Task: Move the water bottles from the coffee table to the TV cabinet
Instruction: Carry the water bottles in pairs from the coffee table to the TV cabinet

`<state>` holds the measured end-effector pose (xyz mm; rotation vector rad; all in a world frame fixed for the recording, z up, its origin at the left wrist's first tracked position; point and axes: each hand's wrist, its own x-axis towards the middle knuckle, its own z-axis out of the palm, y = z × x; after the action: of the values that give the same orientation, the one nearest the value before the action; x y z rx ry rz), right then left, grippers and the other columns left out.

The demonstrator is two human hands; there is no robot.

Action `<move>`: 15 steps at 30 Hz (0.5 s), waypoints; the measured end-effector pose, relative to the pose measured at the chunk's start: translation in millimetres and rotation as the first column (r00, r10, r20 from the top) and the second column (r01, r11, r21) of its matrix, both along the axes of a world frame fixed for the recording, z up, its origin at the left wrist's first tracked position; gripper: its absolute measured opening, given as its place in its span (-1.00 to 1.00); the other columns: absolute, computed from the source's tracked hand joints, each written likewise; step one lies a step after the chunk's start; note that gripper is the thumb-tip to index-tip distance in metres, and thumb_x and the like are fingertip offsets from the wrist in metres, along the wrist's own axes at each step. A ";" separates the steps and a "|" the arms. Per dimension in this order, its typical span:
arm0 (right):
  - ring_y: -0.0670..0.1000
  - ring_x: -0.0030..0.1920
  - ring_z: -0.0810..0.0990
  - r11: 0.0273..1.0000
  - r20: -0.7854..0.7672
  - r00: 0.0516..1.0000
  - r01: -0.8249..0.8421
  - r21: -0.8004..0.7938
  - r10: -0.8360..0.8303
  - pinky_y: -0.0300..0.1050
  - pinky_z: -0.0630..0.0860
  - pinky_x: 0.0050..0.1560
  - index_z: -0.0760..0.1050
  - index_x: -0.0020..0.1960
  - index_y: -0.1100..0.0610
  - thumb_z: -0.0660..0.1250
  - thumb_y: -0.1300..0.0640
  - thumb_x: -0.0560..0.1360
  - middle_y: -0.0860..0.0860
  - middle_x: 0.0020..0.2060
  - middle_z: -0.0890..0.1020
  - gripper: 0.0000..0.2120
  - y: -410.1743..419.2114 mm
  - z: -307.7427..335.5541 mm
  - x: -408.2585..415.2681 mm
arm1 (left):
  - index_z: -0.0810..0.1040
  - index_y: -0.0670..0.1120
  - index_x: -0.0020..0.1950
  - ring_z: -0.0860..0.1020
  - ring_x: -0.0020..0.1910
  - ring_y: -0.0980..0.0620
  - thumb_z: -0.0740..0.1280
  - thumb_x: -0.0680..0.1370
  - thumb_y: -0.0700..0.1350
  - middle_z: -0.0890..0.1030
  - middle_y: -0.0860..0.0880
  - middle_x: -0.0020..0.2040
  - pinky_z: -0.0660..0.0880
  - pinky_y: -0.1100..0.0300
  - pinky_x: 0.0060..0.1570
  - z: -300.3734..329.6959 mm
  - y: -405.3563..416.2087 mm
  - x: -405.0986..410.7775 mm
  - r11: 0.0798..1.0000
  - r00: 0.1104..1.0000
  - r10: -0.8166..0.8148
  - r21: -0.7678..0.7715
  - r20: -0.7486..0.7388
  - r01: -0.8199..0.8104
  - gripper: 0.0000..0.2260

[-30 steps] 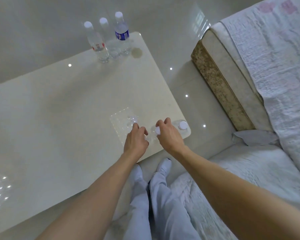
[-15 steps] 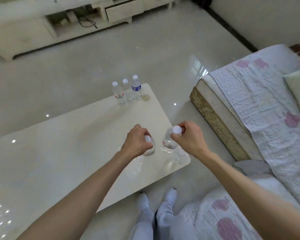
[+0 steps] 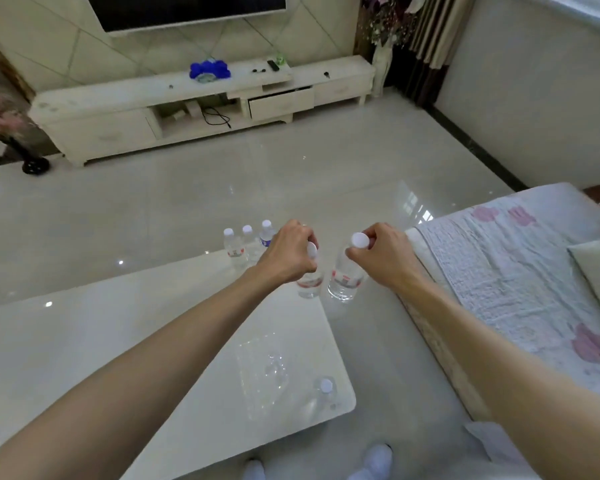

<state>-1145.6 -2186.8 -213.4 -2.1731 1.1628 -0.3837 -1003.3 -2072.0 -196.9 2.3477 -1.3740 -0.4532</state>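
Note:
My left hand [image 3: 286, 252] grips a clear water bottle [image 3: 309, 285] by its white cap, lifted above the cream coffee table [image 3: 118, 341]. My right hand [image 3: 383, 254] holds a second clear bottle [image 3: 343, 280] by its neck, just past the table's right edge. Three more bottles [image 3: 248, 245] stand together at the table's far corner. One bottle [image 3: 324, 389] stands at the near right corner beside clear plastic wrap [image 3: 264, 372]. The long white TV cabinet [image 3: 118, 109] runs along the far wall under a television.
A glossy tiled floor [image 3: 187, 195] lies between table and cabinet. A sofa with a pale patterned cover [image 3: 516, 271] stands right of the table. On the cabinet sit a blue object [image 3: 209, 70] and a remote [image 3: 273, 65]. A dark vase base [image 3: 35, 164] stands far left.
Both hands took a bottle each at the near corner and lifted them off the table. The view has tilted up, bringing the TV cabinet and wall into sight.

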 end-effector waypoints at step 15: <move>0.26 -0.17 0.59 0.948 -0.119 0.951 -0.299 -0.107 0.286 0.10 0.55 -0.31 0.55 -0.15 0.38 0.43 0.05 0.26 0.28 -0.19 0.63 -0.62 -188.7 34.3 84.5 | 0.69 -0.13 -0.03 0.57 -0.03 -0.07 0.49 0.31 -0.17 0.66 -0.08 -0.05 0.39 0.23 -0.13 19.5 -156.4 57.4 0.961 0.961 0.275 0.002 -0.030 -0.275 -0.76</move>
<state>-1061.1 -2375.5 -179.1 -2.4545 0.8667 -0.2220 -946.0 -2228.5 -177.4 2.4700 -1.0114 -0.4014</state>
